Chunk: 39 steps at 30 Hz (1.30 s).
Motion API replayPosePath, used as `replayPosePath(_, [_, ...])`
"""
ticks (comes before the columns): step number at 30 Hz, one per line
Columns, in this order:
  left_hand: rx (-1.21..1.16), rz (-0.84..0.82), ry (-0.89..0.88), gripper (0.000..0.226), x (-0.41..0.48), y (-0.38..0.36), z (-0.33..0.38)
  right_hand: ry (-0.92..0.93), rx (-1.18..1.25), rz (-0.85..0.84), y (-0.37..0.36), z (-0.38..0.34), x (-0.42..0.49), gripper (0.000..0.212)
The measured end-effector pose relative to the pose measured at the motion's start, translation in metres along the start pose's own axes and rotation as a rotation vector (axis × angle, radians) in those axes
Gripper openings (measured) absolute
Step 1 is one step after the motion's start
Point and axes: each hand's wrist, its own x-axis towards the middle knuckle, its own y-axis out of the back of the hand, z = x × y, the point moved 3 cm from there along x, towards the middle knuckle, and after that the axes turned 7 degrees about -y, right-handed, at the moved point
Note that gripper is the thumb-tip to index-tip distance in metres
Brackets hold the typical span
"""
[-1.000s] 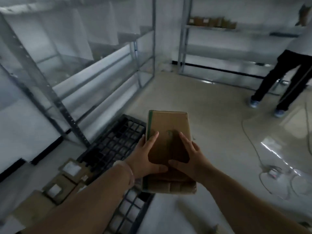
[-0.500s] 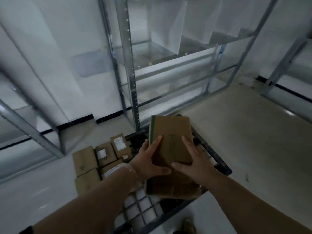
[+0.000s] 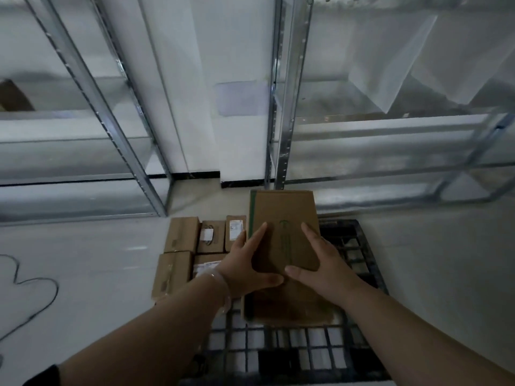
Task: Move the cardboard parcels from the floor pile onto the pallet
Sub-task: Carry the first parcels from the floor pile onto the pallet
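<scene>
Left grip [image 3: 245, 264] and right grip [image 3: 327, 263] hold one flat cardboard parcel [image 3: 281, 210] between them. On each side the forefinger lies along the top face, the thumb reaches inward across it, and the other fingers pass out of sight over the side edge. The two thumb tips nearly meet at the middle of the parcel, on its near half. A green stripe runs down the parcel's edge on the left grip's side, and a faint green mark shows on the face between the grips.

Under both grips and out past the right grip lies the black grid pallet [image 3: 349, 247]. The parcel hangs over it, and whether its underside touches the grid cannot be told.

Just beyond and to the outside of the left grip sits the floor pile [image 3: 181, 235], several brown parcels packed side by side on the pale floor [image 3: 83, 246], some with white labels. A clear bracelet [image 3: 221, 280] circles the wrist behind the left grip. Well out to that side a dark cable [image 3: 39, 280] loops over the floor. Metal shelving racks [image 3: 281, 121] stand far ahead of both grips.
</scene>
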Motion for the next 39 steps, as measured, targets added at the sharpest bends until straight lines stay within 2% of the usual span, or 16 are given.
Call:
replayPosePath(9, [-0.060, 0.138, 0.155, 0.118, -0.033, 0.012, -0.035, 0.093, -0.082, -0.136, -0.036, -0.028, 0.024, 0.102])
replayPosePath(15, [-0.099, 0.151, 0.160, 0.116, -0.049, 0.027, -0.059, 0.119, -0.126, -0.140, -0.061, -0.047, 0.028, 0.103])
replayPosePath(32, [-0.041, 0.022, 0.019, 0.116, -0.050, 0.107, -0.141, -0.015, -0.064, -0.023, -0.141, -0.109, 0.038, 0.102])
replayPosePath(39, [-0.054, -0.070, 0.015, 0.117, -0.048, 0.116, -0.186, -0.087, -0.038, -0.011, -0.185, -0.112, 0.048, 0.101])
